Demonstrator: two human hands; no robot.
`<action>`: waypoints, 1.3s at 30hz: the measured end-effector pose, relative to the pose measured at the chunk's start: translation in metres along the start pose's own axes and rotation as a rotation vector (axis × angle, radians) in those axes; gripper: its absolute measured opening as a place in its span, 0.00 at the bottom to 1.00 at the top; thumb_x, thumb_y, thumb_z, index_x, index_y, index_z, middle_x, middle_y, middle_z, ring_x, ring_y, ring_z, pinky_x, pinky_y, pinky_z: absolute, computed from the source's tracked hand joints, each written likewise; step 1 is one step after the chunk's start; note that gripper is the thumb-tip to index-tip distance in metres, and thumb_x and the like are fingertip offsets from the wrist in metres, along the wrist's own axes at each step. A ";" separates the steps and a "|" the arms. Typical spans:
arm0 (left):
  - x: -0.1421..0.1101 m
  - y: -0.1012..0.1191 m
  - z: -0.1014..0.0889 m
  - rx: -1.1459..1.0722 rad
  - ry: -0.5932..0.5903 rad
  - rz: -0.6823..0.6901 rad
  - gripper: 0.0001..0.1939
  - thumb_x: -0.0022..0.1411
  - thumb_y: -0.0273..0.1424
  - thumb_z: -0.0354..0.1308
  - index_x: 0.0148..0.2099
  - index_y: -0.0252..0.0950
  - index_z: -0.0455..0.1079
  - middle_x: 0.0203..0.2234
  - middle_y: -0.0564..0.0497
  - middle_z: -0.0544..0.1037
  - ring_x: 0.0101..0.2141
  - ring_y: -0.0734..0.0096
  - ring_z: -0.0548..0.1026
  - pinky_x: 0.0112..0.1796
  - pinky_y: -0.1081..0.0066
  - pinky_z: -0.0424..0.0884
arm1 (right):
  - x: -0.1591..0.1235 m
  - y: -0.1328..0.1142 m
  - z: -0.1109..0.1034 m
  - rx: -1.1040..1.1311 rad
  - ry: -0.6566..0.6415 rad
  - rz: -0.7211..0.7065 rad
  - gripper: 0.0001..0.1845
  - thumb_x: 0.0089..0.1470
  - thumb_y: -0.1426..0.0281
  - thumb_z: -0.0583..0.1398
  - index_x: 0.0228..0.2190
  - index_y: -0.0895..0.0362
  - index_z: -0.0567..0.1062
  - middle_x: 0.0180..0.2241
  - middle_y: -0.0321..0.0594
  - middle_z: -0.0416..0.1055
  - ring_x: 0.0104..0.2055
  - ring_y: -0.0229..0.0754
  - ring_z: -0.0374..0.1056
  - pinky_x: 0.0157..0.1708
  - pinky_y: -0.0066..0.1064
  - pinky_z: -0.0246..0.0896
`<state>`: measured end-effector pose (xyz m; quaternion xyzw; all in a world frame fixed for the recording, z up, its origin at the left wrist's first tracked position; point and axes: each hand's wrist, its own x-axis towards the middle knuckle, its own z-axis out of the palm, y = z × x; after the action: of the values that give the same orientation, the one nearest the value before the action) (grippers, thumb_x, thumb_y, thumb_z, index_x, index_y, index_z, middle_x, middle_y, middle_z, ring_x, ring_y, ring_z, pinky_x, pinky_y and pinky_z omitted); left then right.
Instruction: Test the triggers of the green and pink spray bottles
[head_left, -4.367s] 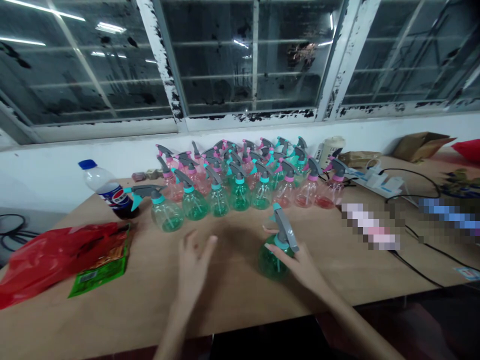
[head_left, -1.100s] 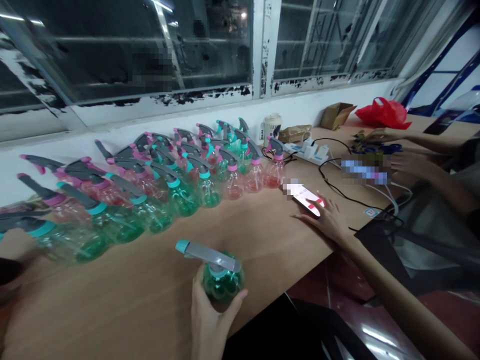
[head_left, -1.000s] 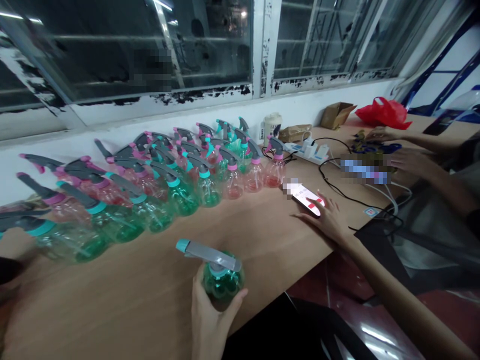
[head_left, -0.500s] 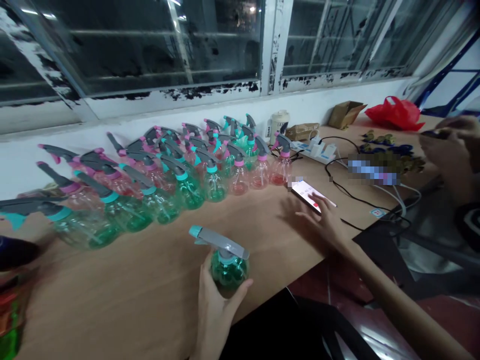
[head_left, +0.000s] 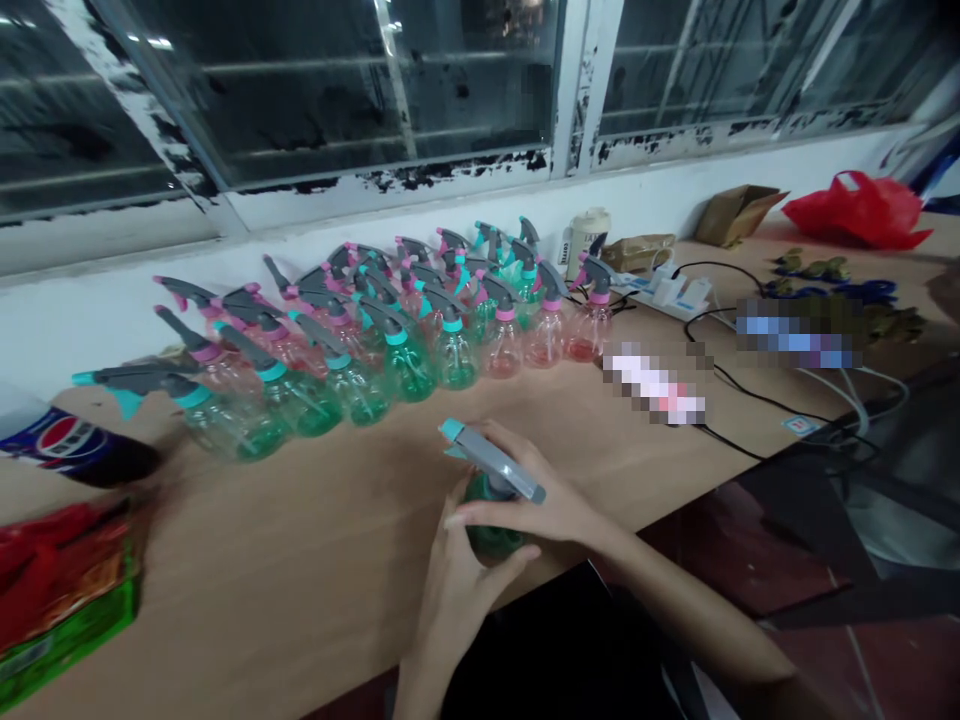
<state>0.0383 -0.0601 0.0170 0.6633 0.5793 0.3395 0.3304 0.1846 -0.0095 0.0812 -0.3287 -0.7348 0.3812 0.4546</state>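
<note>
A small green spray bottle (head_left: 489,535) with a grey trigger head and teal nozzle (head_left: 491,460) stands near the front edge of the wooden table (head_left: 300,540). My left hand (head_left: 461,580) wraps around its green body from the near side. My right hand (head_left: 547,505) lies over the bottle just under the trigger head, fingers across its neck. Behind it, several green and pink spray bottles (head_left: 390,330) stand in rows along the white wall.
A cola bottle (head_left: 67,450) lies at the left above red and green packets (head_left: 60,590). A phone (head_left: 656,385), a power strip (head_left: 667,290) with black cables, a white cup (head_left: 585,240), a cardboard box (head_left: 739,210) and a red bag (head_left: 855,210) sit to the right.
My right hand has left the phone and come back onto the spray bottle held by my left hand. My view has swung left; the other person's hands are out of view.
</note>
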 end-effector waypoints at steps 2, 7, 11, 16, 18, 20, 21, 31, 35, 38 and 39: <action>-0.003 0.001 0.000 -0.016 -0.018 -0.019 0.40 0.50 0.42 0.66 0.62 0.37 0.56 0.52 0.39 0.69 0.55 0.46 0.67 0.52 0.48 0.64 | 0.005 -0.004 0.005 -0.015 0.037 -0.023 0.29 0.42 0.57 0.69 0.45 0.53 0.71 0.43 0.41 0.72 0.45 0.46 0.70 0.45 0.40 0.65; 0.001 0.005 -0.009 -0.043 -0.099 0.004 0.40 0.49 0.40 0.67 0.61 0.38 0.57 0.51 0.41 0.70 0.53 0.47 0.68 0.50 0.49 0.67 | 0.005 -0.011 0.005 -0.131 0.108 -0.106 0.20 0.47 0.59 0.67 0.40 0.53 0.71 0.37 0.39 0.69 0.42 0.45 0.68 0.43 0.39 0.64; 0.007 0.008 -0.015 -0.024 -0.162 0.050 0.42 0.47 0.39 0.68 0.62 0.39 0.56 0.52 0.41 0.69 0.53 0.48 0.68 0.50 0.50 0.67 | 0.003 -0.012 0.007 -0.111 0.184 -0.058 0.14 0.51 0.62 0.64 0.38 0.53 0.70 0.36 0.38 0.70 0.39 0.44 0.70 0.41 0.38 0.65; -0.003 0.004 -0.012 -0.023 -0.133 -0.002 0.47 0.49 0.40 0.67 0.66 0.42 0.49 0.58 0.40 0.64 0.58 0.45 0.62 0.53 0.46 0.63 | -0.002 -0.006 0.012 -0.056 0.192 -0.016 0.10 0.55 0.69 0.60 0.41 0.52 0.70 0.39 0.38 0.71 0.41 0.43 0.70 0.42 0.38 0.65; -0.011 -0.002 -0.012 0.010 -0.096 -0.021 0.48 0.49 0.41 0.67 0.67 0.44 0.46 0.61 0.41 0.60 0.61 0.46 0.58 0.55 0.46 0.60 | -0.004 -0.005 0.012 -0.041 0.199 0.006 0.11 0.55 0.69 0.60 0.42 0.52 0.70 0.40 0.39 0.72 0.42 0.44 0.70 0.42 0.38 0.65; -0.019 -0.010 -0.015 0.025 -0.031 -0.025 0.44 0.52 0.41 0.65 0.67 0.45 0.48 0.62 0.43 0.59 0.62 0.50 0.56 0.57 0.47 0.57 | -0.005 -0.005 0.013 -0.027 0.224 0.035 0.12 0.55 0.68 0.60 0.43 0.52 0.69 0.43 0.40 0.72 0.44 0.44 0.70 0.42 0.38 0.65; -0.023 -0.014 -0.017 0.027 0.010 -0.026 0.40 0.55 0.41 0.63 0.66 0.45 0.50 0.62 0.44 0.60 0.62 0.52 0.57 0.58 0.48 0.56 | -0.006 -0.006 0.013 -0.026 0.239 0.047 0.12 0.55 0.68 0.60 0.43 0.52 0.69 0.44 0.41 0.72 0.44 0.44 0.70 0.42 0.38 0.65; -0.033 -0.031 -0.027 0.101 0.282 -0.041 0.17 0.64 0.40 0.52 0.54 0.41 0.66 0.51 0.46 0.74 0.51 0.59 0.71 0.53 0.54 0.66 | -0.002 -0.007 0.020 -0.106 0.335 0.062 0.12 0.53 0.63 0.62 0.39 0.54 0.71 0.37 0.39 0.73 0.38 0.43 0.71 0.39 0.37 0.65; -0.030 -0.032 -0.020 0.196 0.336 -0.015 0.17 0.65 0.39 0.52 0.53 0.41 0.66 0.53 0.46 0.71 0.53 0.58 0.69 0.55 0.53 0.63 | 0.001 -0.011 0.016 -0.095 0.307 0.092 0.09 0.54 0.62 0.61 0.31 0.54 0.70 0.27 0.34 0.69 0.29 0.39 0.68 0.31 0.33 0.63; -0.029 -0.031 -0.017 0.306 0.364 0.022 0.18 0.65 0.38 0.52 0.55 0.41 0.65 0.57 0.44 0.67 0.57 0.55 0.64 0.57 0.51 0.58 | 0.001 -0.012 0.014 -0.104 0.286 0.086 0.08 0.55 0.62 0.59 0.33 0.54 0.72 0.25 0.33 0.67 0.26 0.37 0.66 0.28 0.32 0.61; -0.029 -0.031 -0.016 0.338 0.366 0.024 0.19 0.65 0.38 0.52 0.56 0.40 0.65 0.58 0.44 0.66 0.58 0.54 0.63 0.56 0.50 0.58 | 0.001 -0.011 0.013 -0.100 0.280 0.080 0.08 0.56 0.63 0.60 0.34 0.54 0.72 0.25 0.33 0.68 0.26 0.37 0.66 0.28 0.32 0.61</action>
<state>0.0053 -0.0846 -0.0014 0.6435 0.6700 0.3564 0.1003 0.1707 -0.0176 0.0876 -0.4300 -0.6687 0.3122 0.5200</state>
